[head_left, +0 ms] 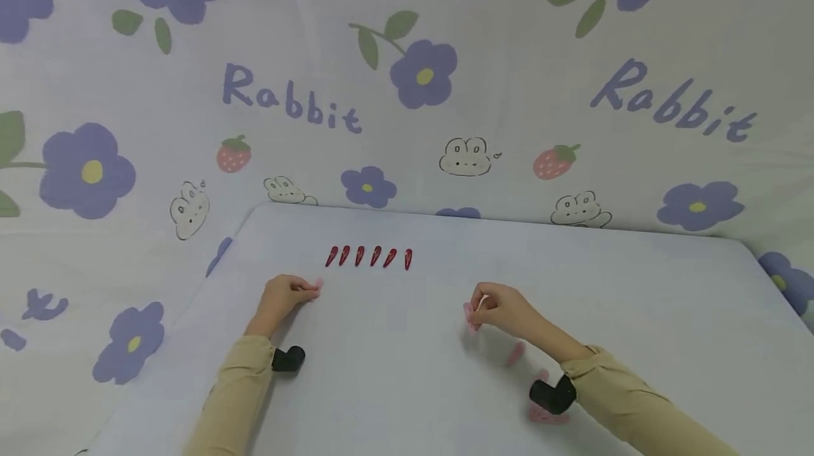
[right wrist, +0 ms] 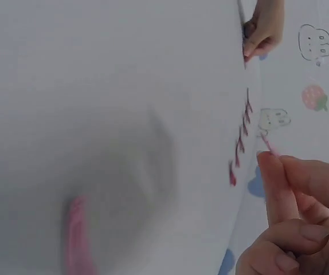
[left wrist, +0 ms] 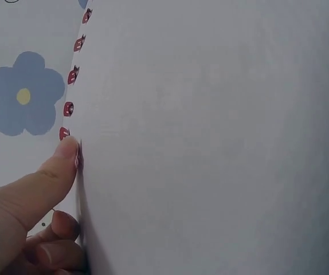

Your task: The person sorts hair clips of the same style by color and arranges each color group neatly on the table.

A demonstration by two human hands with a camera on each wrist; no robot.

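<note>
My left hand (head_left: 282, 300) pinches a pink hair clip (head_left: 319, 284) low over the white table, just in front of a row of several dark red hair clips (head_left: 360, 256). In the left wrist view the thumb (left wrist: 58, 166) hides most of that clip. Farther right, my right hand (head_left: 505, 309) holds another pink hair clip (head_left: 469, 314) between thumb and fingertips, raised above the table with a shadow beneath. The tip of this clip (right wrist: 270, 144) sticks out past the fingers in the right wrist view.
Below the right forearm lie more pink hair clips, one (head_left: 516, 353) by itself and others (head_left: 548, 415) partly hidden by the black wrist camera (head_left: 553, 394). A cloth with flowers and rabbits hangs behind the white table (head_left: 394, 385).
</note>
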